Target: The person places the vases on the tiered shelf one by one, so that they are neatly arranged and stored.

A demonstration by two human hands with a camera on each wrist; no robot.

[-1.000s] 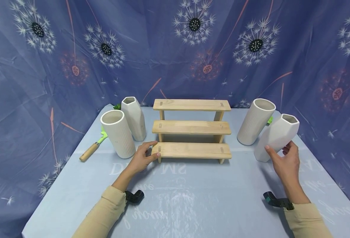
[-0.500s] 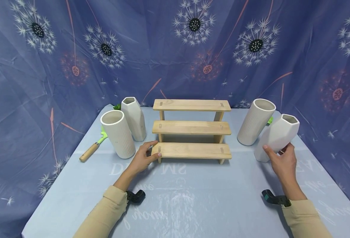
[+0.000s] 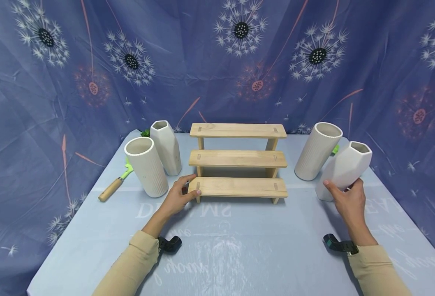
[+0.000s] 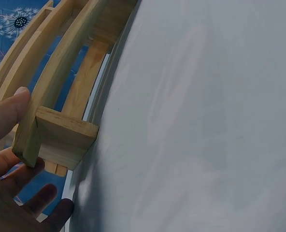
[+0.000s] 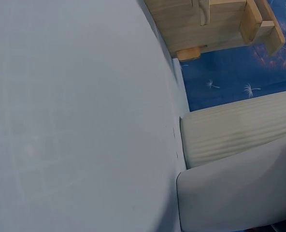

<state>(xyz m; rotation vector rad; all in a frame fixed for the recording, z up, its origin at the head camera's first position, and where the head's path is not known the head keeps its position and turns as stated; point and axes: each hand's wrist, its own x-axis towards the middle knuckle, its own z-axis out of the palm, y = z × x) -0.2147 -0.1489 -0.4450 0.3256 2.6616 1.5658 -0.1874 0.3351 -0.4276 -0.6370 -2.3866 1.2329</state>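
Note:
A three-step wooden display stand [image 3: 237, 158] stands mid-table. My left hand [image 3: 177, 197] pinches the left end of its lowest step; in the left wrist view the thumb [image 4: 10, 113] lies on top and a fingertip touches the underside. At the right, my right hand [image 3: 348, 203] holds the lower part of a white faceted vase [image 3: 345, 168], thumb on the near side, other fingers mostly hidden behind. The vase's base [image 5: 201, 198] meets the table in the right wrist view. Just behind it is a white ribbed vase [image 3: 318, 152].
Left of the stand are another ribbed vase [image 3: 147, 166] and a faceted vase [image 3: 167, 148]. Beside them lies a green tool with a wooden handle [image 3: 111, 189]. Bits of green show behind both vase pairs. A blue dandelion-print curtain [image 3: 217, 61] hangs behind the pale blue table [image 3: 239, 246].
My right hand has shifted slightly left around the faceted vase, and its thumb sits further across the near side. The vase, the stand and my left hand look almost unchanged.

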